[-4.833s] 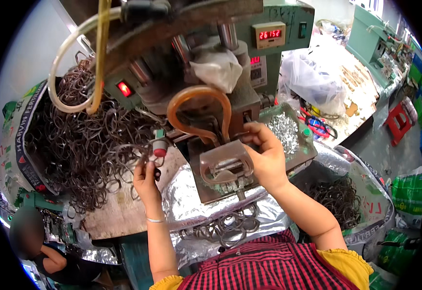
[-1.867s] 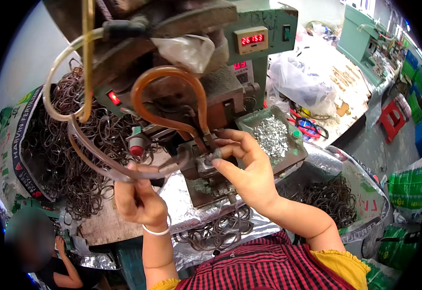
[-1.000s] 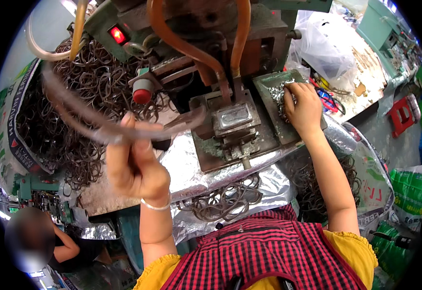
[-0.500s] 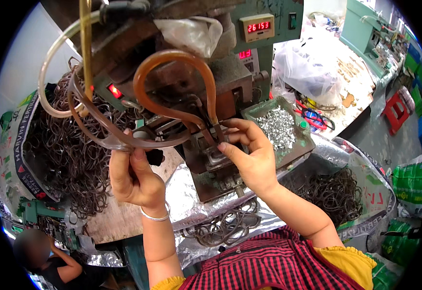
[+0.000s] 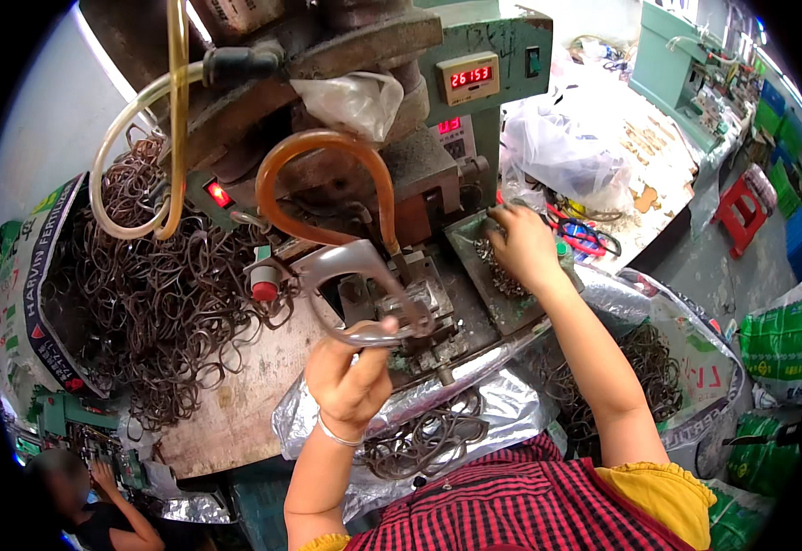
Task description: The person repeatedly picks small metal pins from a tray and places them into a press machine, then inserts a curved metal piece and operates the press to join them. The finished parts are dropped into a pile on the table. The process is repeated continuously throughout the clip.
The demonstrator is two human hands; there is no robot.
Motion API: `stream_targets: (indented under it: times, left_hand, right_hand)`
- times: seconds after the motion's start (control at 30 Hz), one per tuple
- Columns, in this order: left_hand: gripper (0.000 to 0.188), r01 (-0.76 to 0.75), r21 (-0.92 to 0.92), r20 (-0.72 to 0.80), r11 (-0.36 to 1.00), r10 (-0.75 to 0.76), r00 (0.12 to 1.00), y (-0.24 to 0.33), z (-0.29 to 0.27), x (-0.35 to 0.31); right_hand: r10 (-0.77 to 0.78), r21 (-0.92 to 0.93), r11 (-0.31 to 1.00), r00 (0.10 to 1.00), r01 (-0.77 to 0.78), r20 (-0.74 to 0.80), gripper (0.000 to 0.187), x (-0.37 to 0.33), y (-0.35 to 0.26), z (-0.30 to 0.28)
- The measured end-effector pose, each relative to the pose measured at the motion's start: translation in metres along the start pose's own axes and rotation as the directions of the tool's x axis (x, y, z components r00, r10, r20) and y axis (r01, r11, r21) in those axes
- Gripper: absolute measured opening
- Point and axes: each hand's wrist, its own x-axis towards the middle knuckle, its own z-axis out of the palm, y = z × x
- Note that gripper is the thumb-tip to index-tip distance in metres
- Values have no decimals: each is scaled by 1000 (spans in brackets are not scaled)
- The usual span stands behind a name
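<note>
My left hand [image 5: 350, 381] is closed around the lower edge of a translucent brownish-grey plastic loop [image 5: 350, 253], holding it up in front of the press. The metal die block [image 5: 428, 294] of the machine lies just behind that loop and is partly covered by it. Over a green metal tray [image 5: 520, 314] to the right, my right hand [image 5: 525, 246] reaches down with bent fingers, somewhat apart. Small silvery metal pieces [image 5: 502, 275] lie in the tray under it; whether the fingertips touch any is unclear.
An orange hose [image 5: 268, 179] curves in front of the press. Left of it, a large sack [image 5: 52, 275] overflows with dark loops [image 5: 162, 303]. A red button [image 5: 265, 286] sits beside the die. More loops [image 5: 437, 436] lie on silvery sheeting near my apron. Another person works at lower left.
My right hand has left the die area and moved right to the metal tray. My left hand has shifted right and lower, bringing the loop in front of the die. The view has shifted slightly.
</note>
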Motion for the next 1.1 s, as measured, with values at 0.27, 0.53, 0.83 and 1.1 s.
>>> stream_targets:
  times: [0.27,0.53,0.83,1.1]
  left_hand:
    - [31,-111,-31,84,993,113,990,-5,8,-1]
    - [24,-127,-41,65,991,129,989,-10,12,-8]
    - [21,-140,-99,129,985,153,980,-12,6,-3]
    - [25,-43,-124,115,991,57,992,-7,6,-7]
  right_hand:
    - [-30,204,977,988,61,-153,13,-36,-2,3]
    - [156,461,888,931,14,-329,9,-34,-15,-33]
    - [384,824,541,921,-169,-63,7,-65,16,-21]
    - [446,994,108,895,-30,-21,14,-29,10,34]
